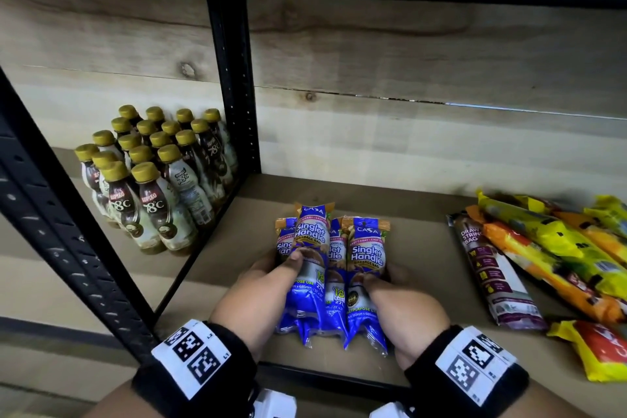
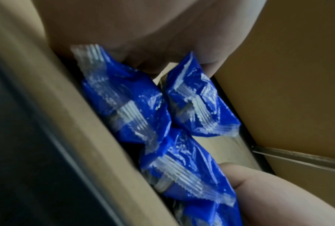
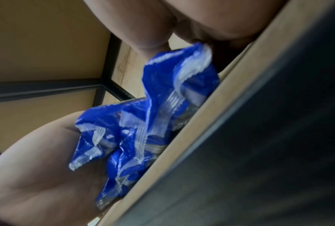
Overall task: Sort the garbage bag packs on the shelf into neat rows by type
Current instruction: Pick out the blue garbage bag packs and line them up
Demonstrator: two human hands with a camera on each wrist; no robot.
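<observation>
On the far left of the wooden shelf (image 1: 230,249) stand many plastic bottles (image 1: 149,204) with gold caps. Near the front edge, the left hand (image 1: 271,276) and right hand (image 1: 390,285) squeeze four shiny blue crinkly packs (image 1: 334,268) together, fingers curled round them. At the right end lie one purple pack (image 1: 492,276) and several yellow and orange packs (image 1: 549,254), piled crooked.

Both forearms reach forward toward 12 o'clock. The left hand (image 1: 271,273) and the right hand (image 1: 390,282) curl their fingers inward, thumbs on top, each wrist wearing a black band.
</observation>
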